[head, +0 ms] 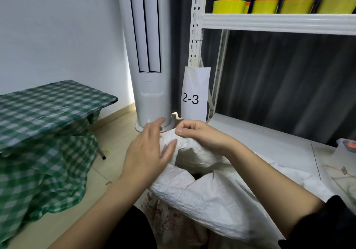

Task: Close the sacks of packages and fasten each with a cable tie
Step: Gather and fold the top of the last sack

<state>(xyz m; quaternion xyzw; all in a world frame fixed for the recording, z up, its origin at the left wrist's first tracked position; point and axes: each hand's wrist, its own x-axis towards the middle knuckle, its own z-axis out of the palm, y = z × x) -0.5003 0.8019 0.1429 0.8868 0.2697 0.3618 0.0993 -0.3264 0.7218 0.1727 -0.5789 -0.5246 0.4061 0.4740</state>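
R hand (pixel 200 135) pinches the gathered top of the white woven sack (pixel 202 191), thumb and fingers curled round the bunched cloth; a thin white strip, prob. the cable tie (pixel 180 127), shows at the thumb tip, too small to be sure. L hand (pixel 149 150) lies just beside it on the left, fingers straight and spread fairly wide, thumb touching the bunched neck, holding nothing. Sack sits directly under and nearer than both hands, its mouth not yet closed: a dark gap shows below the R wrist.

Risks, as I judge them: only part of the rim is gathered, so the rest may slip out of the pinch and leave the gap open when tied. Woven plastic is stiff and slick; a loose grip w/ one hand could let the neck spring apart. If that strip is the tie, it could drop while L hand regroups.

Count: 1 sack seen, 2 hands, 1 poss. tie. Beyond the hands: 1 white tower fan (pixel 150 56), 1 paper label "2-3" (pixel 194 96). Up right of R hand: shelf (pixel 279 22) w/ 4 or 5 yellow rolls (pixel 296 5), partly overlapping. Left of L hand: 1 green checked cloth (pixel 44 133) over a table.
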